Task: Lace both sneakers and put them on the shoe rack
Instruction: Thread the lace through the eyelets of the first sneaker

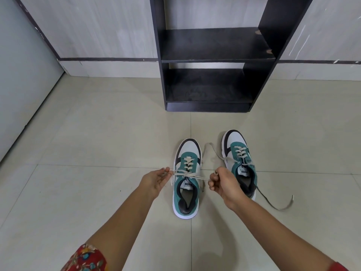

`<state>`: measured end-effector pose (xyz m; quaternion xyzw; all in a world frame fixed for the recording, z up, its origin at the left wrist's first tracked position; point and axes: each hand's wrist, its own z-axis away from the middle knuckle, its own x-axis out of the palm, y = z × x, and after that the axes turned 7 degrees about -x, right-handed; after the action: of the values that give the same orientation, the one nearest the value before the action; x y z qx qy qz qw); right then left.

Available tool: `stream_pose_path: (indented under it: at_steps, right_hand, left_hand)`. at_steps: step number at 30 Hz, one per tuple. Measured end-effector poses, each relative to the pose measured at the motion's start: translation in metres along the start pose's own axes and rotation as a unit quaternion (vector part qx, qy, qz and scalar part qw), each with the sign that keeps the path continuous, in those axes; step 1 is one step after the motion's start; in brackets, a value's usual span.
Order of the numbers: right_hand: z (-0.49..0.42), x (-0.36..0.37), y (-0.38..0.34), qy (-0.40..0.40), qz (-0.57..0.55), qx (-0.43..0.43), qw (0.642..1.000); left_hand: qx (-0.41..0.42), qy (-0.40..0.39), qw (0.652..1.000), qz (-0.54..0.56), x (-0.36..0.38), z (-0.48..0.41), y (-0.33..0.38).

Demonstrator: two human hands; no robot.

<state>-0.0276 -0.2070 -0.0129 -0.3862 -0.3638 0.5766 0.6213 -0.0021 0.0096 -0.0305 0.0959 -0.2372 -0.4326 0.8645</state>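
Note:
Two teal, white and black sneakers stand on the tiled floor, toes pointing away from me. The left sneaker has cream laces crossed up its front. My left hand pinches one lace end at its left side, and my right hand is closed on the other end at its right, the lace pulled taut across the tongue. The right sneaker is laced too, with loose lace ends trailing on the floor on both sides. The black shoe rack stands ahead against the wall, both shelves bare.
Pale floor tiles stretch around the shoes. A grey door or panel runs along the left. A white wall with a dark stripe lies behind the rack.

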Motion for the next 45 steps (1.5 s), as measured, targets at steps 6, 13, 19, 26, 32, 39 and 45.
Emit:
stream_pose_path:
  at_steps: [6,13,19,26,32,39,45]
  right_hand:
    - [0.003,-0.005,0.002,-0.075,0.393,-0.156,0.903]
    - [0.005,-0.008,0.012,-0.082,0.538,-0.189,0.817]
    - [-0.001,-0.011,0.019,-0.065,0.341,-0.051,0.936]
    - [0.016,0.001,0.032,-0.002,0.166,-0.061,0.984]
    - [0.017,0.003,0.031,0.052,-0.012,0.018,0.998]
    - [0.020,0.007,0.022,-0.034,0.073,-0.003,0.997]
    - [0.023,-0.003,0.016,-0.057,0.152,-0.041,0.986]
  left_hand:
    - [0.046,0.052,0.997,-0.019,0.003,-0.005,0.004]
    - [0.053,0.069,0.996,-0.017,0.002,-0.006,0.009]
    - [0.096,0.065,0.977,-0.178,-0.002,0.003,-0.013]
    - [0.042,0.016,0.879,-0.475,0.006,0.021,-0.034]
    - [0.151,0.070,0.810,-0.563,0.017,0.020,-0.047]
    - [0.309,0.168,0.703,-0.618,0.012,0.024,-0.022]
    - [0.277,0.196,0.626,-0.702,-0.009,0.016,-0.014]
